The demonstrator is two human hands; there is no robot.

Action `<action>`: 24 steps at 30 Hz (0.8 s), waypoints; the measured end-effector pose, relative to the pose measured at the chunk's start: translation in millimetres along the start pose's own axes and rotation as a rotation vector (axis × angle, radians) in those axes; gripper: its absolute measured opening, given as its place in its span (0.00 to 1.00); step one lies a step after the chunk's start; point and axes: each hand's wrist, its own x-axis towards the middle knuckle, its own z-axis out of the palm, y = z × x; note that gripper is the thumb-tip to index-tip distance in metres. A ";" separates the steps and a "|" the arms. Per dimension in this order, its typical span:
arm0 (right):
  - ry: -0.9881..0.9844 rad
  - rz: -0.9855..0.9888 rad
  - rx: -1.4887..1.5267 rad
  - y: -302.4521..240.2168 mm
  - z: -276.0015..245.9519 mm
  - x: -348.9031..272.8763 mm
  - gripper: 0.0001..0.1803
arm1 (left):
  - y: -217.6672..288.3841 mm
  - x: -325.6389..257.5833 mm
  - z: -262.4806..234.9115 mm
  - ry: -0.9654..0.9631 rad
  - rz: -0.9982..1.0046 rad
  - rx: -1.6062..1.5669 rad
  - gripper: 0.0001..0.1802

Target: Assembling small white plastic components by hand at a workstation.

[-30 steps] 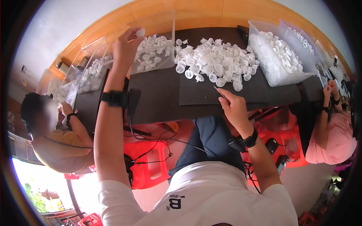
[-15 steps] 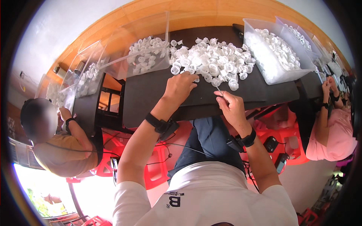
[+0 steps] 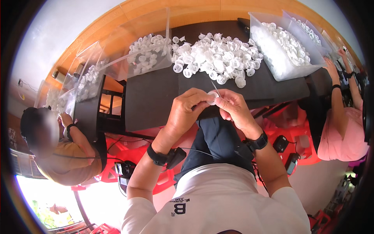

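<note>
My left hand (image 3: 187, 108) pinches a small round white plastic part (image 3: 212, 98) at the table's front edge. My right hand (image 3: 237, 110) comes up against that part from the other side. Between its thumb and fingers it grips a thin metal tool (image 3: 214, 85), whose slim shaft points away from me; whether a handle sits inside the fist is hidden. Beyond both hands a heap of similar white plastic parts (image 3: 218, 54) is spread on the dark table (image 3: 152, 89).
Clear plastic bins hold more white parts: one at the left (image 3: 150, 64), another at the right (image 3: 288, 68). A co-worker in tan (image 3: 68, 156) sits at the left, another in pink (image 3: 343, 136) at the right. Red plastic stools (image 3: 288, 154) and cables lie below the table.
My left hand has come back from the heap with a white part, meeting my right hand near the table edge. The pink-clad co-worker's arms have stretched further forward.
</note>
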 end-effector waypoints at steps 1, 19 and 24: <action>-0.051 0.010 0.036 1.7 0.2 -0.8 0.15 | 2.7 -2.6 -1.1 0.000 -0.005 -0.001 0.13; 0.035 -0.208 -0.211 -15.4 14.4 -27.7 0.18 | 21.2 -30.9 2.1 0.018 -0.437 -0.580 0.12; -0.175 -0.138 -0.318 -20.0 10.7 -26.0 0.16 | 16.9 -33.2 -1.0 -0.043 -0.470 -0.544 0.12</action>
